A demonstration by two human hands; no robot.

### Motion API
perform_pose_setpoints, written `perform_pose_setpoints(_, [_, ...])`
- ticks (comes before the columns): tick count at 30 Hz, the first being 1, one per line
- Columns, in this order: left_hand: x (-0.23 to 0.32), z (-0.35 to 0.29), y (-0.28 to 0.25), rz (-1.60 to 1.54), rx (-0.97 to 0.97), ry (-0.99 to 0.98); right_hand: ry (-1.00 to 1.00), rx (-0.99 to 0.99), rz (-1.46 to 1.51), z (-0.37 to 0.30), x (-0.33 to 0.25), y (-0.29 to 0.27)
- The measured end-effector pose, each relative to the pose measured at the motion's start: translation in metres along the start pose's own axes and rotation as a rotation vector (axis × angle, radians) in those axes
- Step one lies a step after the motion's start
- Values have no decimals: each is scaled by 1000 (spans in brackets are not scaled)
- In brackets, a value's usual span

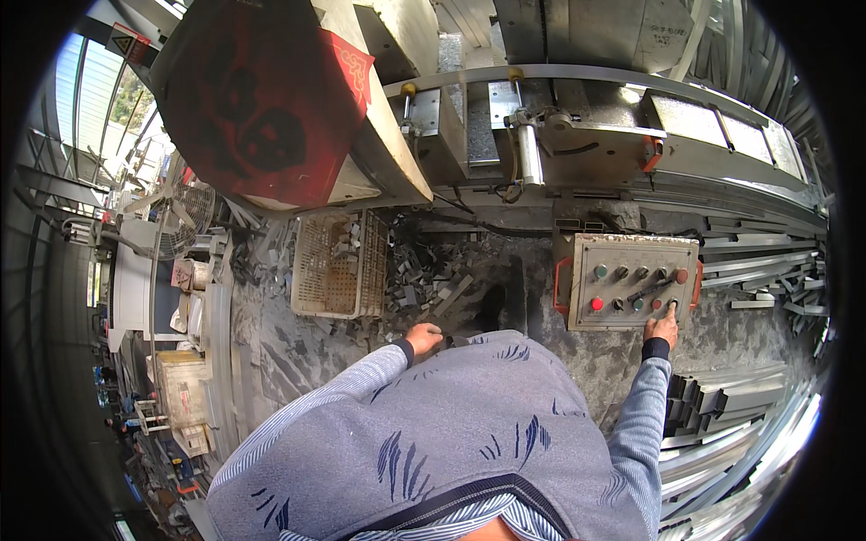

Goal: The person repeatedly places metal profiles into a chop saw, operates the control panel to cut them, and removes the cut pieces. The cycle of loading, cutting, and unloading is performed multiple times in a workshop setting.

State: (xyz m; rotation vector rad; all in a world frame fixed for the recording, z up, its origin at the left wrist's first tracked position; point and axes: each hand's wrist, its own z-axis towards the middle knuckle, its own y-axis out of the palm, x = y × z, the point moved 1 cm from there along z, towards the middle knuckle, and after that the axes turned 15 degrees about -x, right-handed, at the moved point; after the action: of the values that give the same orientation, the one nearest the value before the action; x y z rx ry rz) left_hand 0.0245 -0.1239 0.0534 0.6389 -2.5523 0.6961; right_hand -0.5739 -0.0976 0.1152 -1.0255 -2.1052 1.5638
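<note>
My right hand [663,329] reaches the lower right of a grey control box [622,316], its fingertips on a black knob [673,304]. Other knobs and coloured buttons, including a lit red button [597,304], sit in two rows on the box face. Orange-red handles flank it. My left hand [422,338] hangs low in front of my body with its fingers curled. Something small and greyish shows at those fingers, too small to name. Nearest to that hand are metal offcuts [419,288] on the floor.
A plastic crate [338,302] with some offcuts stands left of centre. Ahead is a large machine with a red-covered housing [262,108] and a metal cylinder [529,153]. Metal profiles [749,397] lie stacked at the right. A fan [180,216] stands at the left.
</note>
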Motion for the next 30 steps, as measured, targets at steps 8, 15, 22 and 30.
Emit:
perform_pose_setpoints(8, [4,-1,2,-40,9,-14,9,-9,4,-1,-2,-2])
perform_pose_setpoints(15, [8,-2,3,-85,6,-26,33,-27,16,-2,-4,-5])
perform_pose_setpoints(22, [9,2,5,-26,22,-23,19,-5,-3,0,-2,0])
perform_pose_setpoints(30, [16,5,6,13,26,-28,74,-66,6,-2,-7,-6])
